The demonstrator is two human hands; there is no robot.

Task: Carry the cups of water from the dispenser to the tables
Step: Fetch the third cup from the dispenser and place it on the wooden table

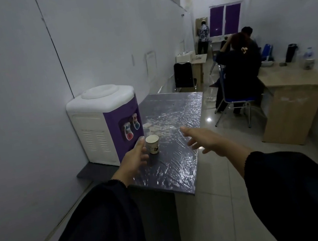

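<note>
Dark table (174, 118); left hand (134, 158) beside cup (152, 144); right hand (206, 139) spread

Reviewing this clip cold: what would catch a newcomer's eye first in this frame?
Two dark-sleeved arms reach forward, the open left hand close beside a lone paper cup and the open right hand spread above the shiny plastic-wrapped table. Just left of the cup stands a white and purple water dispenser against the wall.
</note>
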